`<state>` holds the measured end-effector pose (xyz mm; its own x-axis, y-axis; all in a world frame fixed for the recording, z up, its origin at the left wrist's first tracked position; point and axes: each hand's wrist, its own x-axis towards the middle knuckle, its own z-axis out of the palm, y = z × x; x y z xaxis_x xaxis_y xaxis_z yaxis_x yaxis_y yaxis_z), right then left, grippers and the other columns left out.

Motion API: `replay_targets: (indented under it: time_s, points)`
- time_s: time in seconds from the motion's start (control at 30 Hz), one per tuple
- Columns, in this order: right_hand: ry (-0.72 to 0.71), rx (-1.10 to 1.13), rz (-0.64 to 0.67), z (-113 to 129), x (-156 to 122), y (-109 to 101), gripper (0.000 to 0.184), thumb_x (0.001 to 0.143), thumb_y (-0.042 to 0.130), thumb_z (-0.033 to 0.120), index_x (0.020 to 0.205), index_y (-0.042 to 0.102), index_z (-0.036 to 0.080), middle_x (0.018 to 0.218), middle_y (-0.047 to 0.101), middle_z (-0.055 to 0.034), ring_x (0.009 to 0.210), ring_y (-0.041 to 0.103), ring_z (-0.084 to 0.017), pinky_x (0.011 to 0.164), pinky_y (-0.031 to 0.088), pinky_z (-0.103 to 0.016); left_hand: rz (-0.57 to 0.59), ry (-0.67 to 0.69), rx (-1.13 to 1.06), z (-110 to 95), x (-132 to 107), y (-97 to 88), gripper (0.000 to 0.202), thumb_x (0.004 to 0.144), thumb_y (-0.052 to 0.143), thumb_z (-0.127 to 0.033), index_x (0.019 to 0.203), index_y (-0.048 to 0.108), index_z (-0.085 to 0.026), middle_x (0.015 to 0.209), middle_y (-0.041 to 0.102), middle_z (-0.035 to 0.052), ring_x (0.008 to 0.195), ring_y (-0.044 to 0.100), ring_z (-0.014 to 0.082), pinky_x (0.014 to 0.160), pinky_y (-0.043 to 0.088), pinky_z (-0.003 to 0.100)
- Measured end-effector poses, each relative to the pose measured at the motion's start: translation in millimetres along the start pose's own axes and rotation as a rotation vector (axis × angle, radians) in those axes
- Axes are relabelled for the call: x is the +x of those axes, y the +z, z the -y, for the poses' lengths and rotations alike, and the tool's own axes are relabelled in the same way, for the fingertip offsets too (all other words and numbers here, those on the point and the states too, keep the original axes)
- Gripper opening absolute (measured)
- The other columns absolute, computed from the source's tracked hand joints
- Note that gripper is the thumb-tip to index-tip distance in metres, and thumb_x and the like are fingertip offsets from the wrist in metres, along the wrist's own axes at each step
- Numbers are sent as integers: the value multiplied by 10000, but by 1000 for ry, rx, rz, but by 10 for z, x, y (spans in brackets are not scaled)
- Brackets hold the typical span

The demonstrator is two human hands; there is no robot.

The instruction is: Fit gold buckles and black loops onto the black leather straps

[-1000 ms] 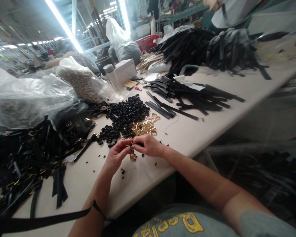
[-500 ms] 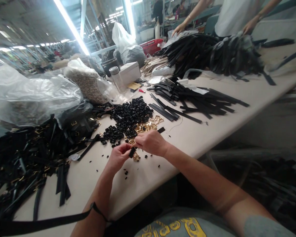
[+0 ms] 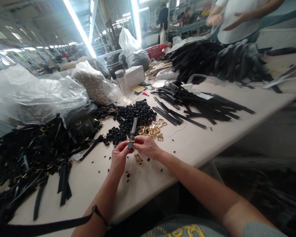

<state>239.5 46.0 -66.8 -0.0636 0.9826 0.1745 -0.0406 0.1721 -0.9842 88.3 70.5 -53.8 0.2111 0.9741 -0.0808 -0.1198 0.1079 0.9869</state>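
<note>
A short black strap [image 3: 133,128] stands upright between my hands, with a gold buckle [image 3: 131,141] across its lower part and what looks like a black loop above it. My left hand [image 3: 119,154] pinches the strap's lower end from the left. From the right, the fingers of my right hand [image 3: 148,146] close on the same strap beside the buckle. Just beyond them lie a heap of black loops [image 3: 140,112] and a pile of gold buckles [image 3: 151,131]. A small gold cluster [image 3: 138,159] rests on the table below my right hand.
Buckled black straps [image 3: 22,164] are heaped at the left, near clear plastic bags [image 3: 39,95]. Loose black strips [image 3: 199,102] lie at the right. A glass bottle [image 3: 122,82] and white box [image 3: 135,75] stand behind. Across the table, a person's hands [image 3: 239,20] hover above bundled strips.
The strap now points upward in my hands, with its buckle showing. My right hand has shifted down beside it. The person opposite has lifted both hands off the bundles.
</note>
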Motion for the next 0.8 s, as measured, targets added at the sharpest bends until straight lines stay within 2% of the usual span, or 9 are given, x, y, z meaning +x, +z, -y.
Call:
replay_targets:
  time_s: [0.1, 0.23, 0.33, 0.4, 0.57, 0.67, 0.73, 0.8]
  points:
    - [73, 276, -34, 10, 6, 9, 436, 705, 746, 543, 863, 728, 137, 739, 667, -14, 662, 597, -128, 655, 496, -258, 25, 21, 51, 17, -27, 64, 272, 644, 811, -355, 826, 748, -162, 679, 683, 10, 566, 573, 106, 594, 510, 252]
    - [120, 438, -46, 60, -17, 12, 419, 715, 751, 530, 855, 734, 135, 677, 633, -7, 597, 562, -114, 581, 476, -246, 45, 61, 69, 35, -25, 134, 260, 662, 798, -388, 793, 757, -168, 756, 698, 33, 584, 573, 109, 563, 504, 245]
    - [126, 501, -13, 41, -20, 16, 426, 739, 738, 525, 932, 740, 146, 665, 630, -9, 596, 560, -117, 580, 476, -247, 30, 78, 53, 68, -6, 148, 268, 638, 810, -401, 766, 758, -171, 823, 710, 43, 575, 569, 100, 538, 498, 235]
    - [124, 522, 6, 24, -14, 17, 419, 750, 733, 517, 960, 741, 155, 669, 637, -10, 600, 558, -116, 596, 481, -251, 22, 82, 52, 86, -3, 153, 259, 633, 815, -391, 763, 757, -175, 778, 701, 31, 561, 562, 98, 531, 498, 233]
    - [109, 470, 4, 65, 1, -9, 403, 747, 722, 537, 922, 754, 175, 723, 686, -26, 638, 591, -133, 662, 510, -281, 81, 104, 108, 23, -10, 137, 243, 638, 812, -382, 753, 749, -178, 769, 700, 29, 547, 548, 104, 544, 514, 257]
    - [107, 432, -107, 105, 18, -63, 380, 698, 763, 521, 860, 756, 178, 817, 729, -38, 749, 644, -155, 758, 531, -304, 93, 120, 186, -92, 67, -27, 259, 684, 776, -398, 792, 740, -166, 697, 680, 25, 562, 561, 119, 575, 506, 262]
    - [104, 443, -182, 114, 30, -107, 367, 681, 779, 504, 836, 750, 173, 858, 743, -43, 811, 668, -163, 800, 536, -310, 24, 160, 253, -174, 159, -228, 260, 705, 755, -401, 792, 717, -160, 670, 663, 17, 579, 567, 123, 583, 482, 250]
    - [105, 460, -215, 110, 35, -143, 369, 668, 788, 501, 813, 737, 166, 850, 747, -46, 807, 684, -161, 800, 549, -311, -59, 197, 411, -240, 250, -458, 252, 699, 747, -400, 772, 697, -164, 642, 640, 2, 572, 552, 125, 565, 443, 241]
